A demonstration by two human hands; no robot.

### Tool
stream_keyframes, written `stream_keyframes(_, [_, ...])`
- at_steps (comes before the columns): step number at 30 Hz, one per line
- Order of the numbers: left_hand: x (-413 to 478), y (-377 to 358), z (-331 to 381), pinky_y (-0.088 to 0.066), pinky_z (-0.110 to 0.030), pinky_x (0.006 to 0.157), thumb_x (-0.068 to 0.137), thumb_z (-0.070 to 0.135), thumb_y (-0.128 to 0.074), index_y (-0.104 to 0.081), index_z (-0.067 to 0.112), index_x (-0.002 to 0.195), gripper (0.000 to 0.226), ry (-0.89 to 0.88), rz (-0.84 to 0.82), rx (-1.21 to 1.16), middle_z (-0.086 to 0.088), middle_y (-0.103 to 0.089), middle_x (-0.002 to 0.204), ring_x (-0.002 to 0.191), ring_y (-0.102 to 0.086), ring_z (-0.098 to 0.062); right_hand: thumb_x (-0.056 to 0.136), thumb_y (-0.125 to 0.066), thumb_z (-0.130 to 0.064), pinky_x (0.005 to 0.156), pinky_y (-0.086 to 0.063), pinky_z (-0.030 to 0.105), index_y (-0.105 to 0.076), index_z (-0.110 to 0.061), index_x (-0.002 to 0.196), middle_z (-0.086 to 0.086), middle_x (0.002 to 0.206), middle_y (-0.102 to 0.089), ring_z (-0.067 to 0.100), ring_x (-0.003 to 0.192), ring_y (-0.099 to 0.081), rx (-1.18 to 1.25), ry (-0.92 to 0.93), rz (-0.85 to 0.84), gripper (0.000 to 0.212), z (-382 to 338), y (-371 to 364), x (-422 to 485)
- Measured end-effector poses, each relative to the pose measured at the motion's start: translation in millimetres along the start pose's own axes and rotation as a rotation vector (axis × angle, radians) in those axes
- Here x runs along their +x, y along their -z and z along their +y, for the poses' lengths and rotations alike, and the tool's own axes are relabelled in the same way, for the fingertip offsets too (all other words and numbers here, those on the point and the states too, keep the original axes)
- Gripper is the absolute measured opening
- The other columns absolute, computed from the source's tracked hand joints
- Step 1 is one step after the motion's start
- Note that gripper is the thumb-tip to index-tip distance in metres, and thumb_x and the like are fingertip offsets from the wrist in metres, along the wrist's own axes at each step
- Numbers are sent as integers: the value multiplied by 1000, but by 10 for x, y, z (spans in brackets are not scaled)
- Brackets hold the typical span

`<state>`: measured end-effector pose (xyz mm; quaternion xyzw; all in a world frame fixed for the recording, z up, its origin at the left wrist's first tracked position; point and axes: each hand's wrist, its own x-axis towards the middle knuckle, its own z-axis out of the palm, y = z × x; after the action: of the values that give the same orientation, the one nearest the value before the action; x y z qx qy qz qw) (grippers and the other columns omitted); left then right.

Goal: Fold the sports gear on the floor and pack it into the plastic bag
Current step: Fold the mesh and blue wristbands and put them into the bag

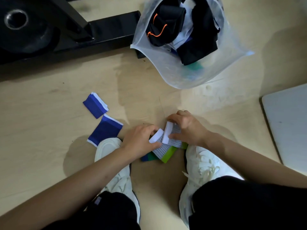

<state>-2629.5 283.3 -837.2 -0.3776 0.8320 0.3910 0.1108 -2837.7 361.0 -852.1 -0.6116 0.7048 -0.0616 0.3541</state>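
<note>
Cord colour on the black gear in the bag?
Orange cord on the black gear in the plastic bag; head view.

Plastic bag (pixel 174 70) lies beyond both wristbands (pixel 96 105), gear (pixel 167 19) inside.

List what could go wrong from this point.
1. The near blue wristband seems partly under the left shoe; it may get stepped on or overlooked.
2. The plastic bag already looks full; adding gear could tip it.
3. The grey mesh gear may unfold when lifted.
</note>
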Motion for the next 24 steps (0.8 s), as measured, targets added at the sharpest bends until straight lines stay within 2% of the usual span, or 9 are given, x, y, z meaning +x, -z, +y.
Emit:
stream_keyframes(3, [23,2,8,-45,-34,72,81,41,-80,-64,32,117,40,17,-22,4,13,-67,96,94,-59,-13,71,-84,-22,72,-37,27,-62,-17,93,0,90,-48,18,81,-47,117,-27,-7,32,-33,61,2])
stream_keyframes(6, [41,39,-59,-49,-35,72,82,36,-80,-66,33,117,38,66,15,-37,13,-69,89,89,-63,-14,81,-78,-18,62,-32,18,-55,-16,79,-4,78,-50,10,69,-47,263,-88,35,23,-52,135,-66])
stream_keyframes(10, [59,161,-209,-54,-38,78,84,29,-79,-68,25,118,37,193,235,-153,9,-71,88,86,-67,-19,88,-73,-18,57,-39,15,-59,-11,83,-8,68,-58,1,61,-49,545,-196,201,16,-46,184,-136])
stream_keyframes(12, [116,268,-285,-55,-39,83,86,27,-77,-66,23,116,33,283,352,-245,10,-70,87,86,-69,-19,90,-72,-16,56,-41,17,-59,-11,83,-12,64,-60,4,61,-52,770,-253,262,15,-61,202,-139])
stream_keyframes(14, [171,350,-314,-55,-40,86,86,27,-77,-63,23,119,35,326,364,-272,13,-67,92,89,-70,-18,91,-71,-13,57,-41,20,-59,-13,81,-15,61,-57,6,60,-52,931,-272,279,15,-80,213,-139])
stream_keyframes(16, [179,357,-311,-55,-43,86,84,27,-78,-60,22,123,43,318,391,-229,8,-63,105,91,-67,-20,91,-71,-11,62,-45,24,-63,-9,89,-11,67,-61,9,67,-56,1049,-257,239,8,-101,203,-142])
stream_keyframes(19, [107,306,-184,-55,-41,83,85,29,-74,-62,21,119,37,267,479,-296,6,-62,106,83,-65,-16,82,-70,-12,72,-53,33,-61,3,109,5,86,-69,20,83,-65,1250,-262,155,32,-146,184,-139])
stream_keyframes(22, [35,299,31,-55,-32,82,81,48,-68,-70,25,112,39,240,295,-556,10,-71,92,82,-67,-5,76,-68,-5,80,-55,38,-55,8,119,16,100,-70,27,92,-67,1353,-246,94,47,-217,177,-134])
stream_keyframes(24, [21,261,110,-57,-33,80,83,45,-74,-72,24,110,34,197,161,-657,8,-75,88,82,-70,-5,75,-70,-2,83,-55,42,-55,7,122,20,103,-70,31,94,-66,1361,-235,95,50,-267,165,-137])
